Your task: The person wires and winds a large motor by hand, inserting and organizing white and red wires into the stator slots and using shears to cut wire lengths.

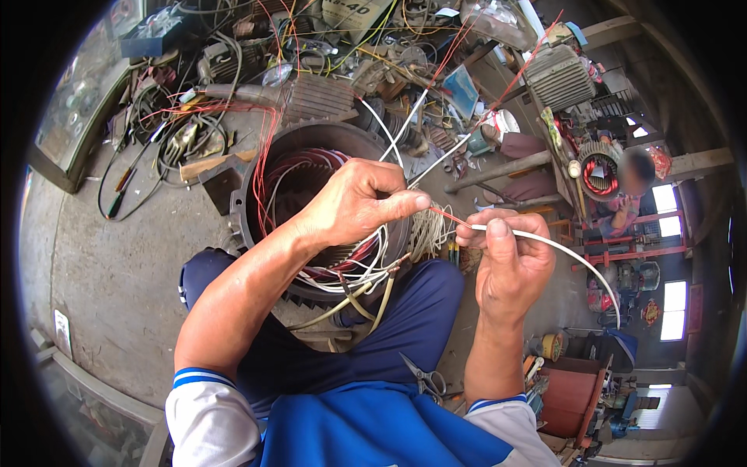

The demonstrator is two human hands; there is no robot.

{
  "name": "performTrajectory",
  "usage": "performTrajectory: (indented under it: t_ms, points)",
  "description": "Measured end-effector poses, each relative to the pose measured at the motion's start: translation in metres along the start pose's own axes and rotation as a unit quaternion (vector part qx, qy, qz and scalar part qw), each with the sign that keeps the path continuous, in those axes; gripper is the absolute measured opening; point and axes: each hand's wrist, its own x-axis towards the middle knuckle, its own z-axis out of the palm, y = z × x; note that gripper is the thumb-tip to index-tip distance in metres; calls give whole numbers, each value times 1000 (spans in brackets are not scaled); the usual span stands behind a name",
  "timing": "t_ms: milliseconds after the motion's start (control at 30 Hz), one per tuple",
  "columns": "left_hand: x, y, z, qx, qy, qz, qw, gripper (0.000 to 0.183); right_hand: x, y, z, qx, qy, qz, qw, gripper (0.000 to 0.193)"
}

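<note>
My left hand (359, 201) is closed, thumb against curled fingers, pinching thin red copper winding wire (450, 217) over a motor stator. My right hand (510, 261) pinches a white insulating sleeve (585, 263) near one end, and the red wire runs up to that end. The sleeve's other end curves away to the right and hangs free. Below my hands, the round motor housing (247, 194) stands between my knees, with red windings and white-sleeved leads inside. More white sleeves (375, 124) on red wires rise beyond my left hand. Loose white cords (430, 229) bunch at the housing's right side.
Scissors (424, 378) lie at my lap. Motor parts, including a finned housing (559, 76), and tangled wires crowd the far side. A screwdriver (117, 204) and black cable lie on the floor at left. Another person (626, 191) is at the right, beside a red-wound stator (601, 173).
</note>
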Motion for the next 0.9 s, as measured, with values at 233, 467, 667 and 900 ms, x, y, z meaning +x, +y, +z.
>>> performTrajectory:
  t_ms: [233, 467, 667, 900]
  points:
    - [0, -2, -1, -1, 1, -3, 1000, 59, -2, -1, 3, 21, 22, 24, 999, 11]
    - [0, -1, 1, -1, 5, -5, 1000, 59, 0, 4, 1, 18, 48, 21, 998, 9]
    - [0, 1, 0, -2, 3, -11, 1000, 58, 0, 9, 3, 24, 63, 10, 998, 10]
    - [0, 1, -1, -1, 3, -13, 1000, 58, -3, 13, 6, 25, 70, 1, 997, 11]
